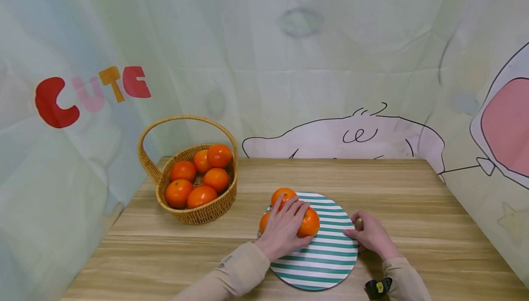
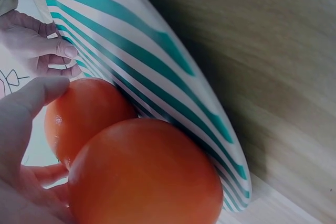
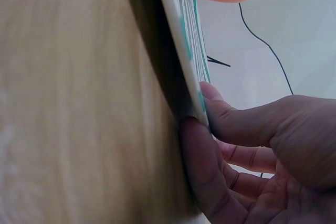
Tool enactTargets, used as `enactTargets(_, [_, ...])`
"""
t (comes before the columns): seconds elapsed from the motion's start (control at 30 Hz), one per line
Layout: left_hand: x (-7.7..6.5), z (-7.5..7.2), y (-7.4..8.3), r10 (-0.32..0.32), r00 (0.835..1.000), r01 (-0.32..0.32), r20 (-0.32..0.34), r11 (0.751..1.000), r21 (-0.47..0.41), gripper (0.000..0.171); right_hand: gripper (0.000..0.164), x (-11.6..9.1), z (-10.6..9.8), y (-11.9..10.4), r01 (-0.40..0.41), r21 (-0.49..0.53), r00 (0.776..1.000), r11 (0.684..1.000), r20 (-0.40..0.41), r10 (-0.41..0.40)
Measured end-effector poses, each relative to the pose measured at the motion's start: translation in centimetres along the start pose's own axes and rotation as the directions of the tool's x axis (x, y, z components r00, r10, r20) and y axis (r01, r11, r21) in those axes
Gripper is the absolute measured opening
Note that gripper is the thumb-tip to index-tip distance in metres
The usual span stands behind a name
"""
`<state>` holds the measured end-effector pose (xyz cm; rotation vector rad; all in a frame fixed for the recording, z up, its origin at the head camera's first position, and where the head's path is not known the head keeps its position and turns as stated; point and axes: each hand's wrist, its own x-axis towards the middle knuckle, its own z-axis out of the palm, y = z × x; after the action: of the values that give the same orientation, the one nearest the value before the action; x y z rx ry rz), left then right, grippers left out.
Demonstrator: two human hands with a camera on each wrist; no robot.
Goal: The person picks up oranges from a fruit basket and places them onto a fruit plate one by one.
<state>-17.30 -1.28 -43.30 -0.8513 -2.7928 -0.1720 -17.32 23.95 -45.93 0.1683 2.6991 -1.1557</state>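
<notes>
Three tangerines (image 1: 309, 224) sit on the round green-and-white striped board (image 1: 324, 264), head view; left hand (image 1: 284, 230) lies over them, fingers spread, partly covering all three. Right hand (image 1: 372, 234) is at the board's right edge, pinching it. Right wrist view adds what head view can't: thumb (image 3: 233, 124) on the striped face, forefinger (image 3: 202, 156) under the rim, dark gap between rim and wooden table (image 3: 79, 103). Left wrist view gets only two of these tangerines, thumb against the farther one, the nearer cut off by the bottom edge; right hand is small behind. Wicker basket (image 1: 202, 215) with six visible tangerines, left of the board, shows in head view only. Left palm's contact is hidden; most of that hand's fingers are out of sight in its own wrist view. Right wrist view crops one tangerine at the top.
</notes>
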Motion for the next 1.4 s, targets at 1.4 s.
enactTargets(1.4, [-5.7,-5.7,-14.8,-0.679,0.694,0.559,-0.240,0.718,-0.414,0.050,0.036,0.0,0.2,0.3,0.006,0.025,1.000,1.000,-0.005,-0.006])
